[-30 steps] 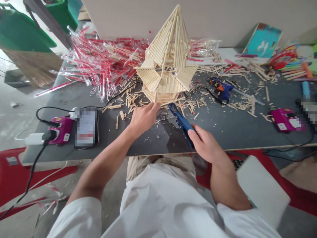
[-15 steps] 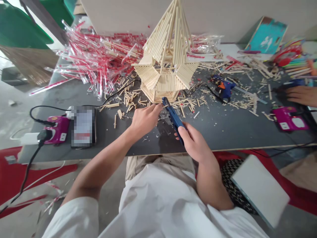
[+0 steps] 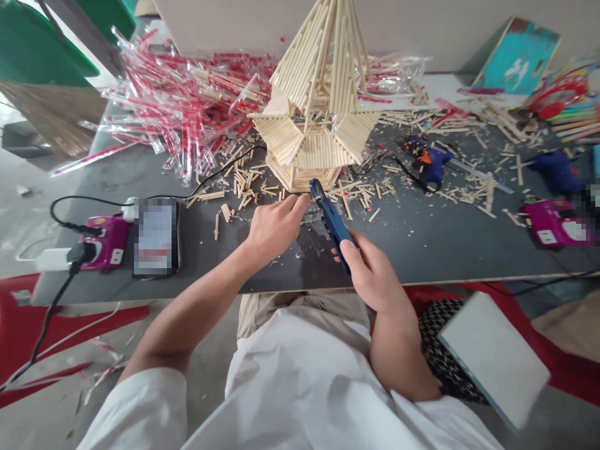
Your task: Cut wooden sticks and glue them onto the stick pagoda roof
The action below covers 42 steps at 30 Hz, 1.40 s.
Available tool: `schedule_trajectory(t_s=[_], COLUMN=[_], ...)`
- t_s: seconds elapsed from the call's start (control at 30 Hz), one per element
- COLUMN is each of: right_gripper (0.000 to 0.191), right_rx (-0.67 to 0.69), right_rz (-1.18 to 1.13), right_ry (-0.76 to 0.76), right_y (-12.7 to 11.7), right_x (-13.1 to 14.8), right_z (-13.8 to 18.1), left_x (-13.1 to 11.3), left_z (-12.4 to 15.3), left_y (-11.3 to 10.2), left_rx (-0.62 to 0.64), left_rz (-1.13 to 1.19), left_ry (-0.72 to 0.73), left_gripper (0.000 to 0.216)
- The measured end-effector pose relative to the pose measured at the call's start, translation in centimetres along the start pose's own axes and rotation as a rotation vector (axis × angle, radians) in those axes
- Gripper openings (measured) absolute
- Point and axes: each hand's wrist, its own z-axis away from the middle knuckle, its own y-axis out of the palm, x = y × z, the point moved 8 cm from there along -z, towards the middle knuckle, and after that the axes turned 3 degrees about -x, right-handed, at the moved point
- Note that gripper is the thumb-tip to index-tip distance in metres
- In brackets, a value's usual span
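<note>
My right hand [image 3: 375, 269] is wrapped round a long dark blue tool that looks like pliers [image 3: 334, 219], its tip pointing up and left. My left hand [image 3: 279, 224] is closed in a pinch beside that tip, just in front of the stick model; whatever lies between its fingertips is too small to make out. Beyond both hands stands a pagoda-like model of thin wooden sticks [image 3: 319, 150], with a steep pointed roof, a flared lower roof and a many-sided base. Short cut stick pieces [image 3: 244, 184] lie scattered around its base.
Red-and-clear plastic wrappers [image 3: 187, 106] are heaped at the back left. A phone [image 3: 156, 237] and a purple power strip [image 3: 107, 240] with cables lie left. Rightward are two blue glue guns [image 3: 434, 165], another purple power strip [image 3: 555, 222] and a leaning turquoise board [image 3: 518, 56].
My hands and the pliers keep almost the same pose. At the right edge, another person's hand has drawn away, showing the blue glue gun there. The view has shifted slightly.
</note>
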Motion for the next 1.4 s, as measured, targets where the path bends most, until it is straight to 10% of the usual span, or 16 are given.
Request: schedule_trajectory(t_s=[1.4], right_gripper=[0.046], right_rx=[-0.055], right_rz=[0.239], right_ry=[-0.098], right_y=[0.7], right_x=[2.5], right_z=[0.7], left_x=[0.0], left_z=[0.2], left_y=[0.0], left_rx=[0.093], left_rz=[0.003], left_ry=[-0.029], left_gripper=[0.042])
